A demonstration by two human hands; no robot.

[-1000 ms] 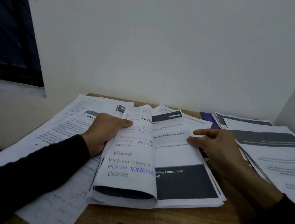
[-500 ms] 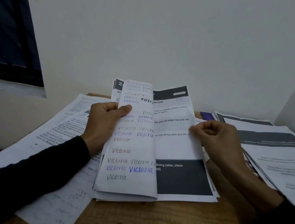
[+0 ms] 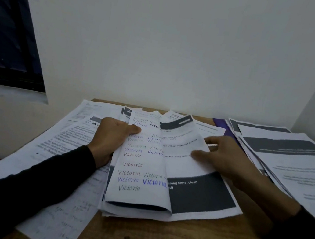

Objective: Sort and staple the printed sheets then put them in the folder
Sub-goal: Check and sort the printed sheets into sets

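Observation:
A stack of printed sheets [image 3: 199, 192] lies in the middle of the wooden table [image 3: 158, 238]. Its upper pages [image 3: 140, 169] are folded back to the left and show handwritten names. My left hand [image 3: 110, 139] grips this folded bundle at its left edge, thumb on top. My right hand [image 3: 225, 159] rests on the exposed printed page, thumb and fingers spread over its right part. A purple folder [image 3: 220, 124] peeks out at the back right, mostly under papers. No stapler is in view.
Large printed sheets [image 3: 55, 138] spread over the table's left side and hang past its edge. Another pile of sheets with dark banners [image 3: 291, 155] covers the right side. A white wall stands close behind, and a dark window [image 3: 7, 41] is at the left.
The stack was lifted and tilted up half a second ago; now it lies flat on the table again. My right hand has opened from a pinch and spread over the page.

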